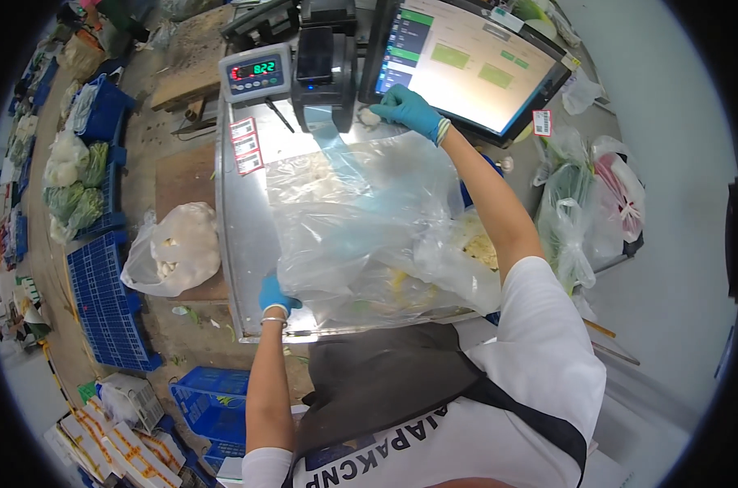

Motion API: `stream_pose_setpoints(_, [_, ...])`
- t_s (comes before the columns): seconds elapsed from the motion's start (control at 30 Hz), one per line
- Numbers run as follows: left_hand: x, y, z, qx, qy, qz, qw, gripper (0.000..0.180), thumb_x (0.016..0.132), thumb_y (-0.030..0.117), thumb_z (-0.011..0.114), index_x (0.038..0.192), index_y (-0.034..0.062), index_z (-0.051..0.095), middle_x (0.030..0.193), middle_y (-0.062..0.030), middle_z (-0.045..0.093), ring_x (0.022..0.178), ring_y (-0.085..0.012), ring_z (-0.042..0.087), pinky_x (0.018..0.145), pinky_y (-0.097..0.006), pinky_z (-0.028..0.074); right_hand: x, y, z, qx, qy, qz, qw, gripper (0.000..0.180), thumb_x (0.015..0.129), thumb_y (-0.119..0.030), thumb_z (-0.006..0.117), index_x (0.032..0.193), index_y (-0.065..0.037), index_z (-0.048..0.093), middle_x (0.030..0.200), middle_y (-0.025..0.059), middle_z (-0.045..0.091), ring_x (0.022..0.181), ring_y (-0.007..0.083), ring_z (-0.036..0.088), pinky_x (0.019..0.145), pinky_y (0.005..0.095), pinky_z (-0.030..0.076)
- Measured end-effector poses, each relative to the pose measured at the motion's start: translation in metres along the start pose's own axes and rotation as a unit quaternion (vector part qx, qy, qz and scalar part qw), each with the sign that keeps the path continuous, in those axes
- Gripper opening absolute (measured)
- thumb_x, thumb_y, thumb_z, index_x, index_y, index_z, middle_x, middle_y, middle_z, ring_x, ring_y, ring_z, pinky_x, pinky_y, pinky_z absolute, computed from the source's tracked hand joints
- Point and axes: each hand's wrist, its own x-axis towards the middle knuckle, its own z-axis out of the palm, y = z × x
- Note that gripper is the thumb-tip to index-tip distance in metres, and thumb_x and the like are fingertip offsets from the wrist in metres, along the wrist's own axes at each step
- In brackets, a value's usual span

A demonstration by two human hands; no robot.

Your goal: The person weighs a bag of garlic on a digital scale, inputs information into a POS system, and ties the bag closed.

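A large clear plastic bag (344, 244) lies spread over the metal table, with pale, hard-to-make-out contents inside. At its near left corner my left hand (276, 294), in a blue-green glove, is closed on the bag's edge; the plastic partly hides the fingers. Across the table my right hand (409, 110), gloved alike, reaches to the lower left of a touchscreen (466, 61). Its fingers are stretched out and apart. A small whitish round thing (370, 117) sits just below those fingertips; I cannot tell its kind.
Behind the bag stand a scale display (255, 73) and a black label printer (324, 81). Label stickers (246, 146) and a pen (279, 115) lie at left. A white bag (178, 248) is left of the table, near blue crates (210, 403). Bagged vegetables (568, 203) hang right.
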Motion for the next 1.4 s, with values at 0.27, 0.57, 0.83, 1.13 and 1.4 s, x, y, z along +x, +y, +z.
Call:
stream_pose_setpoints(0.27, [0.002,-0.012,0.008,0.052,0.007,0.062,0.997,0.077,0.045,0.014,0.092,0.117,0.006,0.064,0.109,-0.0182,0.069,0.099,-0.0355,0.066,0.084,-0.041,0.054,0.024,0.025,-0.001,-0.061,0.009,-0.023,0.998,0.05,0.075,-0.051,0.079,0.071,-0.009,0.053,0.073,0.005,0.059,0.068,0.0137,0.053,0.066,0.0282,0.048])
stream_pose_setpoints(0.57, [0.005,-0.008,0.002,-0.009,-0.005,0.047,0.999,0.073,0.049,0.01,0.091,0.117,0.0054,0.064,0.106,-0.0174,0.07,0.095,-0.0349,0.068,0.08,-0.04,0.054,0.046,0.032,0.006,-0.075,-0.032,0.003,0.997,0.052,0.075,-0.052,0.077,0.082,-0.003,0.064,0.08,0.0074,0.064,0.073,0.0162,0.057,0.069,0.0297,0.049])
stream_pose_setpoints(0.83, [-0.004,0.011,-0.011,0.039,-0.031,-0.007,0.999,0.053,0.053,0.014,0.089,0.102,0.0072,0.071,0.097,-0.019,0.071,0.087,-0.0352,0.07,0.075,-0.042,0.056,0.046,0.017,-0.034,-0.011,-0.008,-0.025,1.0,0.043,0.078,-0.042,0.08,0.077,-0.004,0.06,0.071,0.0035,0.06,0.067,0.0108,0.055,0.064,0.0257,0.047])
stream_pose_setpoints(1.13, [-0.005,0.015,-0.016,0.031,-0.004,0.028,0.999,0.057,0.049,0.014,0.09,0.102,0.0072,0.071,0.097,-0.0187,0.071,0.088,-0.0363,0.069,0.075,-0.042,0.056,0.027,0.023,-0.024,-0.03,-0.007,-0.025,0.999,0.047,0.073,-0.045,0.082,0.073,-0.006,0.056,0.072,0.0028,0.058,0.066,0.012,0.051,0.064,0.0263,0.047])
stream_pose_setpoints(1.4, [0.0,0.001,-0.003,0.046,0.008,0.043,0.998,0.066,0.05,0.014,0.09,0.112,0.0075,0.068,0.103,-0.0184,0.071,0.092,-0.0368,0.069,0.079,-0.041,0.055,0.037,0.025,-0.003,-0.049,-0.022,-0.019,0.998,0.048,0.073,-0.048,0.081,0.075,-0.006,0.059,0.074,0.0046,0.059,0.068,0.0131,0.052,0.065,0.0278,0.048])
